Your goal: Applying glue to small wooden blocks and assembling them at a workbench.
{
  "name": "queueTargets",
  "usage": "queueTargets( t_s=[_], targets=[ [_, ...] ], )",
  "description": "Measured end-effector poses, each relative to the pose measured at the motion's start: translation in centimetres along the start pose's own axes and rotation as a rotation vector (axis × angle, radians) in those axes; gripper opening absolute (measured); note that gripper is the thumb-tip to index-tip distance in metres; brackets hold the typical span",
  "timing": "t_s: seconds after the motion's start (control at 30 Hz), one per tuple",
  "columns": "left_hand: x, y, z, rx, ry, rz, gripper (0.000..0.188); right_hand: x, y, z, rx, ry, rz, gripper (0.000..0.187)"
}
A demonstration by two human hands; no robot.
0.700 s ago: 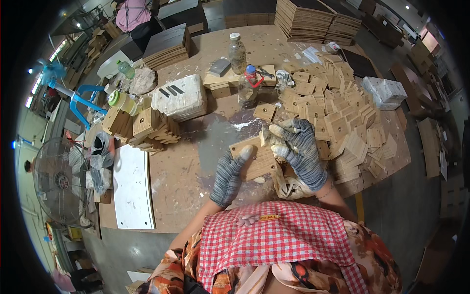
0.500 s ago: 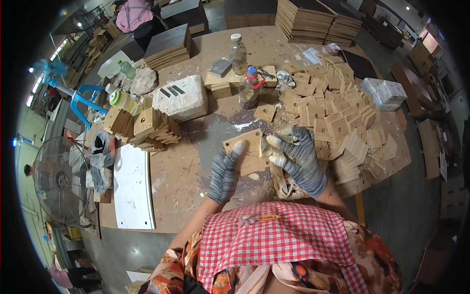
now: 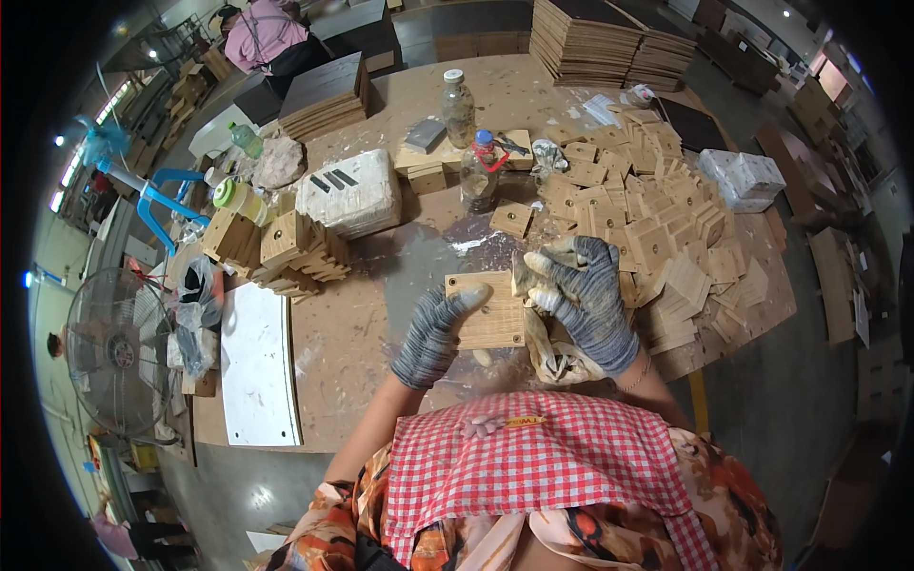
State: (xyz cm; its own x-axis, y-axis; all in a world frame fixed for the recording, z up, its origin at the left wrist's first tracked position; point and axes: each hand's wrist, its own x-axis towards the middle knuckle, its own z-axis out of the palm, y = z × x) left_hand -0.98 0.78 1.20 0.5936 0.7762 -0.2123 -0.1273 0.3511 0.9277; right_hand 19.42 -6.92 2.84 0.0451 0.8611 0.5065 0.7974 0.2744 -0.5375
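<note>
The left hand, in a grey knit glove, has its fingertips curled onto the left edge of a square wooden board, thumb beneath, so it grips that edge. The right hand, gloved the same, closes its fingers on a small pale block pressed against the board's upper right corner; whether it also pinches the board itself cannot be told. The board is held flat just above the table, in front of the person's chest. Under the right wrist lies a crumpled cloth. To the right spreads a heap of wooden squares. Beyond the board stand two bottles, one with a red cap, and a white wrapped bundle sits to the left. Further left are stacked wooden blocks, a white panel and a floor fan. Another person works at the far end.
</note>
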Motion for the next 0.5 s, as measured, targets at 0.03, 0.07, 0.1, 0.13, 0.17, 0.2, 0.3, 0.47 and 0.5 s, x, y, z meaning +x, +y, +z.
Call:
queueTargets(
  t_s=[0.03,0.07,0.1,0.13,0.17,0.2,0.3,0.47,0.5],
  targets=[
    [0.0,-0.1,-0.1,-0.018,-0.006,0.003,0.04,0.2,0.0,0.1,-0.001,0.016,-0.012,0.037],
    [0.0,-0.2,-0.2,-0.037,-0.012,0.006,0.04,0.3,0.1,0.1,-0.002,0.032,-0.024,0.037],
    [-0.1,-0.3,-0.4,-0.037,-0.01,0.007,0.04,0.5,0.5,0.3,0.017,0.026,-0.03,0.037],
    [-0.1,-0.5,-0.6,0.015,-0.01,0.017,0.039,0.6,0.8,0.3,0.018,0.025,-0.031,0.037],
    [-0.3,-0.6,-0.7,0.067,-0.009,0.026,0.039,0.7,1.0,0.2,-0.022,0.049,-0.031,0.037],
    [-0.5,-0.4,-0.5,0.068,-0.007,0.027,0.039,0.8,1.2,0.1,-0.063,0.075,-0.03,0.037],
    [-1.0,-0.1,0.0,0.031,-0.032,-0.03,0.039,0.5,1.7,-0.3,0.002,0.102,-0.003,0.038],
    [-1.0,-0.2,-0.1,0.125,0.012,0.045,0.038,0.9,0.0,-0.5,0.265,0.022,-0.062,0.039],
    [-1.0,-0.1,0.0,0.125,0.006,0.045,0.038,0.5,-0.5,-0.6,0.099,0.042,-0.087,0.039]
  ],
)
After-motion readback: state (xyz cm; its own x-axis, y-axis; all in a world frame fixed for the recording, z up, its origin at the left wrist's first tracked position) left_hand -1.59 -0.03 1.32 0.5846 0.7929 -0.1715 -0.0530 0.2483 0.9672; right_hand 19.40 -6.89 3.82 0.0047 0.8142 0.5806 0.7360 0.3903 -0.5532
